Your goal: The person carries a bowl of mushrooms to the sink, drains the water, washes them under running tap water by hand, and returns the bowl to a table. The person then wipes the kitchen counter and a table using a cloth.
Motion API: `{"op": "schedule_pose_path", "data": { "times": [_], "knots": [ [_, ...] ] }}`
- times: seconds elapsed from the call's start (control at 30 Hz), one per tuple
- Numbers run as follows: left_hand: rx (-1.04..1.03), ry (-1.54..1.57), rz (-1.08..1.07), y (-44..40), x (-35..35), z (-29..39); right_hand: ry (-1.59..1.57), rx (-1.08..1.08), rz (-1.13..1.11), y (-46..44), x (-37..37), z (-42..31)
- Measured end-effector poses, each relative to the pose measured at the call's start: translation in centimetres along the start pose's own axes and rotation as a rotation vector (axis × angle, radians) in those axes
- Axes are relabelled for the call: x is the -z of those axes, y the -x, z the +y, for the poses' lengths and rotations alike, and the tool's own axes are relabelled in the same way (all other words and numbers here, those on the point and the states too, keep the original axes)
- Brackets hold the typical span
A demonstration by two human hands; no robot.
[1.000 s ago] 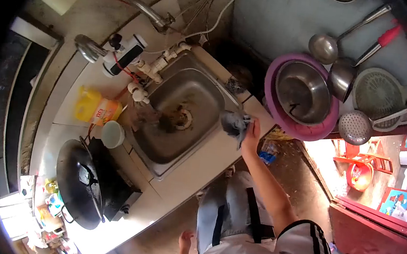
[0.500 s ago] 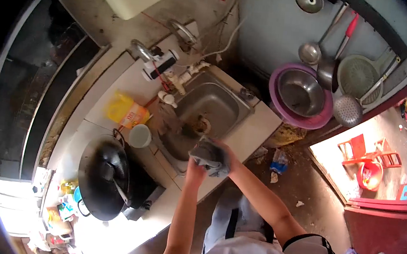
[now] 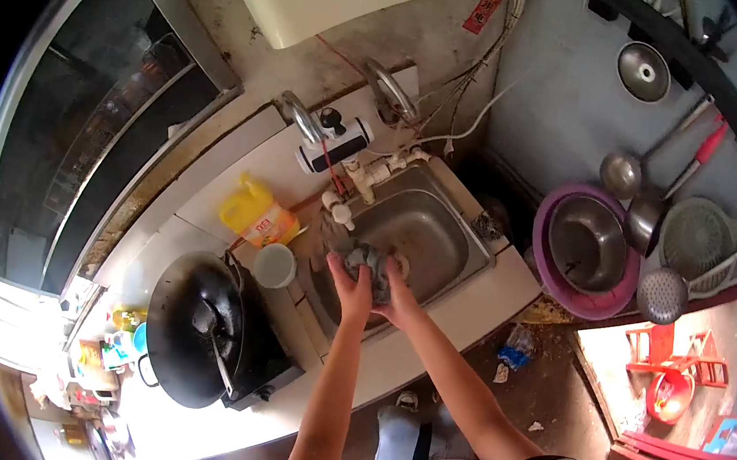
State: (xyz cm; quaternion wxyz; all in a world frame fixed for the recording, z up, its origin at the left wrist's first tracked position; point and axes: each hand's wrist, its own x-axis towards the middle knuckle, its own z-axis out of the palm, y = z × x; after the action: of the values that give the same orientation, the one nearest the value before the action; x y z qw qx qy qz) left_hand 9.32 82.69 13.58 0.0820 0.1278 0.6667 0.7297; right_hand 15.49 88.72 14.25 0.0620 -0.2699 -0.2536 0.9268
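A wet grey cloth point(image 3: 367, 261) is held between both my hands over the metal sink point(image 3: 440, 228). My left hand point(image 3: 351, 289) presses on its left side, and my right hand point(image 3: 393, 293) wraps round its right and lower side. Just beyond the cloth is the white tap fitting point(image 3: 337, 210) at the sink's left edge. The drain is partly hidden behind the cloth and my right hand.
Left of the sink stand a white bowl point(image 3: 274, 266), a yellow bottle point(image 3: 256, 216) and a black wok point(image 3: 190, 328) with a ladle in it. A pink basin point(image 3: 549, 247) holding a metal bowl, and several hanging ladles, are at the right.
My left hand has come up from low beside the body and joined my right hand at the cloth. Both hands and the cloth have moved from the counter's front edge into the sink area.
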Motion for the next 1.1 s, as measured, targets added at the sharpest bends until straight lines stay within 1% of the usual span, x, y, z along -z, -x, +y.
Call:
{"op": "schedule_pose_path", "data": {
  "times": [0.03, 0.07, 0.1, 0.17, 0.23, 0.3, 0.33, 0.37, 0.43, 0.47, 0.5, 0.57, 0.6, 0.63, 0.7, 0.73, 0.77, 0.83, 0.87, 0.9, 0.97, 1.0, 1.03, 1.07, 1.1],
  "knots": [
    [-0.115, -0.081, -0.001, -0.4, -0.5, 0.1, 0.155, 0.000, 0.006, -0.2, 0.4, -0.5],
    [-0.003, -0.026, -0.057, -0.4, -0.7, 0.3, 0.196, -0.032, -0.092, -0.6, 1.0, -1.4],
    [-0.002, -0.029, -0.051, -1.1, -0.5, 0.7, 0.197, -0.038, -0.096, -1.0, 1.6, -2.3],
    [0.234, 0.056, -0.528, -3.2, 1.3, 1.3, 0.382, -0.092, -0.293, -1.7, 2.7, -3.8],
    [0.318, 0.225, -0.601, -5.5, 1.3, 1.6, 0.396, -0.103, -0.308, -2.1, 3.0, -5.0],
    [0.308, 0.709, -0.956, -7.5, 0.4, 1.4, 0.208, -0.242, -0.399, -2.6, 3.0, -5.1],
    [0.395, 0.850, -0.938, -7.5, -0.4, 1.3, 0.021, -0.434, -0.431, -3.2, 3.3, -4.6],
    [0.395, 0.858, -0.933, -7.1, -1.1, 1.3, 0.026, -0.439, -0.425, -3.5, 3.3, -4.0],
    [0.590, 1.181, -1.049, -6.5, -2.9, 2.3, -0.447, -0.684, -0.619, -3.6, 2.5, -3.4],
    [0.549, 1.172, -1.004, -6.3, -3.5, 1.8, -0.479, -0.689, -0.615, -3.6, 2.2, -3.3],
    [0.550, 1.182, -1.001, -7.2, -3.6, 0.2, -0.477, -0.692, -0.606, -3.7, 2.3, -3.5],
    [0.442, 1.387, -1.151, -9.1, -3.5, -4.0, -0.508, -0.586, -0.714, -3.6, 2.5, -3.4],
    [0.514, 1.241, -0.986, -8.4, -3.3, -2.0, -0.431, -0.575, -0.615, -3.4, 2.3, -3.5],
    [0.523, 1.242, -0.984, -8.3, -2.9, -1.9, -0.438, -0.574, -0.610, -3.6, 2.3, -3.1],
    [0.660, 0.840, -0.863, -8.6, -2.6, -1.4, -0.121, -0.432, -0.469, -4.0, 2.3, -2.5],
    [0.641, 0.756, -0.804, -8.6, -2.8, -0.3, -0.044, -0.391, -0.186, -4.3, 1.8, -1.7],
    [0.647, 0.760, -0.808, -8.7, -2.8, -0.4, -0.046, -0.389, -0.179, -4.7, 1.8, -1.7],
    [0.555, 0.458, -0.656, -9.3, -2.2, -1.2, 0.468, -0.371, 0.066, -5.4, 0.8, -2.1],
    [0.555, 0.455, -0.659, -9.7, -1.7, -2.1, 0.486, -0.248, 0.065, -5.4, 0.2, -2.1],
    [0.547, 0.409, -0.647, -10.3, -1.2, -3.4, 0.485, -0.245, 0.066, -6.2, 0.2, -1.5],
    [0.548, 0.364, -0.640, -10.9, -0.8, -4.7, 0.883, 0.142, 0.212, -8.7, 1.2, 0.9],
    [0.395, 0.304, -0.609, -10.8, -0.7, -5.1, 0.878, 0.137, 0.222, -9.9, 2.2, 2.0],
    [0.244, 0.244, -0.577, -10.7, -0.6, -5.6, 1.043, 0.212, 0.292, -10.8, 3.0, 2.9],
    [0.254, 0.241, -0.587, -10.5, -0.3, -6.8, 1.206, 0.289, 0.362, -11.4, 3.8, 3.8],
    [0.186, 0.142, -0.506, -10.6, -0.2, -8.4, 1.194, 0.289, 0.374, -11.1, 3.4, 3.6]
  ]
}}
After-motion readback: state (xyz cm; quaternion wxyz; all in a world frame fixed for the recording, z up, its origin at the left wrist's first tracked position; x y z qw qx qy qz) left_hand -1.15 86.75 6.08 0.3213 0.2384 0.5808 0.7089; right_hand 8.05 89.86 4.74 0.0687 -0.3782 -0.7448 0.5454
